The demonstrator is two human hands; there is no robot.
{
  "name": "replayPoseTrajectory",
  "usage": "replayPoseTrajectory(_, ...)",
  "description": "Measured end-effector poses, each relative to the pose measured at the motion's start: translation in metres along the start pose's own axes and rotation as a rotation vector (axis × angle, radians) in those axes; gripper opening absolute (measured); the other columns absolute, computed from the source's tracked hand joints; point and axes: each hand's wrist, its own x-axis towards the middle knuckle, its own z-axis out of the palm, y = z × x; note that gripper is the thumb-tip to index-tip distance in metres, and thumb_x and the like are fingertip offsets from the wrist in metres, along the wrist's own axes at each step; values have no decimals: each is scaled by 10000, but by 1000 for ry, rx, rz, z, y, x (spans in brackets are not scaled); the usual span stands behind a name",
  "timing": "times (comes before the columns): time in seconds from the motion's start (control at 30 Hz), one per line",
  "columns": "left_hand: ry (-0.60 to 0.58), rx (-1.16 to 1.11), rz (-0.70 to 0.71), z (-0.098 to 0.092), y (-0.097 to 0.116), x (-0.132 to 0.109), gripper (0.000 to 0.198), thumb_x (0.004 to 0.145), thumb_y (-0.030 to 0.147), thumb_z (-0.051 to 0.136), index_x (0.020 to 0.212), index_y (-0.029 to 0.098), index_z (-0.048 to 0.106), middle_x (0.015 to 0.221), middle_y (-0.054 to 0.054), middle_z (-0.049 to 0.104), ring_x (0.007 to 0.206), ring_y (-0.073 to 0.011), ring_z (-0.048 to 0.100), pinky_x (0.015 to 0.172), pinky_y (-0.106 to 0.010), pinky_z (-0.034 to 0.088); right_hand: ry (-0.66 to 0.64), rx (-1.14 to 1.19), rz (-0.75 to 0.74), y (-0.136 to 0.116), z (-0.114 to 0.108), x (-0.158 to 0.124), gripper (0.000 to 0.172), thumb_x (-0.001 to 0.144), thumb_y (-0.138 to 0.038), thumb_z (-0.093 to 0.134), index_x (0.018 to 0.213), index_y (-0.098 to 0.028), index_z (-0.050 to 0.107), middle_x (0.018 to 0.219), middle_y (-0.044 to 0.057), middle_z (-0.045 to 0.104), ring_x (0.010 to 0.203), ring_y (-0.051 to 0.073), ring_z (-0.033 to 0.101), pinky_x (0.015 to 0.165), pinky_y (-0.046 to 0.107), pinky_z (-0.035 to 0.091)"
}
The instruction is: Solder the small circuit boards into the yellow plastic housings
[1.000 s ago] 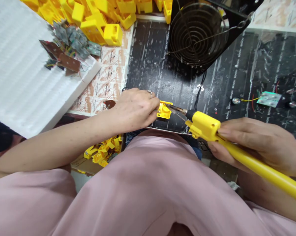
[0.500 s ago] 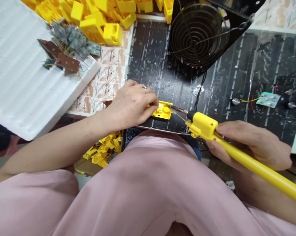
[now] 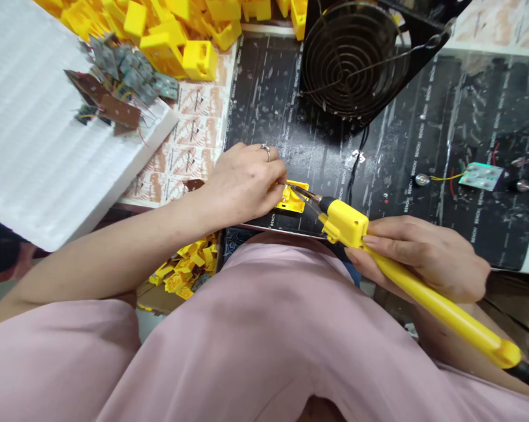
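My right hand (image 3: 423, 255) is wrapped round the yellow handle of a soldering iron (image 3: 343, 224) with a solder-feed attachment near its front. The iron's dark tip reaches into a small, open yellow plastic casing (image 3: 297, 203) lying on the black bench surface. A thin wire runs forward beside the tip. Over the casing's left end, my left hand (image 3: 249, 181), a ring on one finger, has its fingertips pinched together. Whatever sits between those fingertips is hidden.
A black fan (image 3: 346, 67) stands behind the casing. Yellow housings (image 3: 163, 50) are heaped at the back left. Circuit boards (image 3: 132, 70) lie on a white foam block (image 3: 36, 146). A wired board (image 3: 480, 176) lies at right. More yellow parts (image 3: 185, 266) fill a box below the bench edge.
My right hand has moved left with the soldering iron, bringing the tip further into the casing. My left hand has shifted slightly right over the casing's left end.
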Motion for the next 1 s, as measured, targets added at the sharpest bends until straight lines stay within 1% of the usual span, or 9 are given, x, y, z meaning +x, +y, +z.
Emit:
replayPoseTrajectory(0.2, -9, 38, 69, -3, 0, 4, 322, 1003, 276, 459, 943, 177, 759, 961, -94, 755, 950, -264, 730, 797, -367, 514, 0, -62, -119, -5, -6, 10, 173, 930, -168, 842, 986, -213, 684, 891, 34, 793, 760, 166, 780, 721, 266, 662)
replayPoseTrajectory(0.3, -30, 46, 67, -4, 0, 5, 338, 1015, 271, 447, 932, 174, 761, 987, -107, 766, 954, -280, 737, 801, -387, 535, -33, -64, -41, -5, -14, 7, 102, 1025, -245, 747, 949, -206, 691, 882, 43, 776, 786, 150, 770, 772, 262, 653)
replayPoseTrajectory(0.4, -8, 36, 79, -2, -2, 4, 341, 1024, 283, 451, 926, 181, 761, 974, -101, 766, 956, -275, 733, 808, -386, 544, -41, -89, 55, -4, -17, 2, 287, 1111, -331, 612, 856, -220, 683, 823, 33, 747, 774, 130, 752, 767, 246, 638)
replayPoseTrajectory(0.47, 21, 23, 84, -1, -4, 3, 340, 1025, 309, 466, 904, 189, 760, 947, -93, 762, 954, -269, 729, 820, -384, 547, -25, -80, 48, -2, -16, -1, 281, 1108, -336, 621, 859, -221, 682, 817, 27, 745, 759, 121, 745, 722, 232, 626)
replayPoseTrajectory(0.6, 31, -21, 78, -1, -8, 2, 358, 1030, 358, 466, 902, 200, 761, 935, -94, 760, 988, -284, 732, 874, -406, 546, 31, -42, 87, 3, -11, -3, 213, 1099, -347, 634, 935, -226, 696, 844, 35, 768, 762, 136, 765, 698, 245, 631)
replayPoseTrajectory(0.7, 14, -22, 63, -1, -6, 2, 342, 1021, 357, 470, 916, 202, 756, 937, -86, 756, 997, -284, 734, 891, -405, 541, 81, -18, 40, 9, -7, -3, 110, 1061, -295, 699, 1148, -229, 713, 876, 24, 785, 802, 157, 789, 717, 254, 654)
replayPoseTrajectory(0.87, 0, -36, 32, -1, -6, 4, 359, 1020, 370, 454, 904, 198, 746, 915, -79, 737, 998, -291, 741, 911, -417, 553, 183, -132, -20, 13, -1, -4, 622, 959, -236, 826, 1536, -236, 595, 958, 23, 824, 759, 180, 793, 636, 274, 660)
replayPoseTrajectory(0.93, 24, -86, 42, -4, -12, 0, 402, 1048, 438, 438, 990, 207, 761, 956, -73, 747, 1027, -298, 744, 938, -432, 568, 197, -164, 25, 14, 0, -6, 682, 962, -240, 817, 1589, -290, 552, 983, 10, 840, 757, 196, 802, 640, 303, 674)
replayPoseTrajectory(1.0, 72, -159, 51, -6, -22, -8, 451, 1074, 532, 442, 1210, 233, 752, 1112, -77, 771, 1106, -306, 744, 991, -452, 579, 220, -185, 18, 19, 1, -9, 678, 961, -250, 818, 1586, -312, 563, 992, 0, 849, 757, 196, 811, 638, 298, 677)
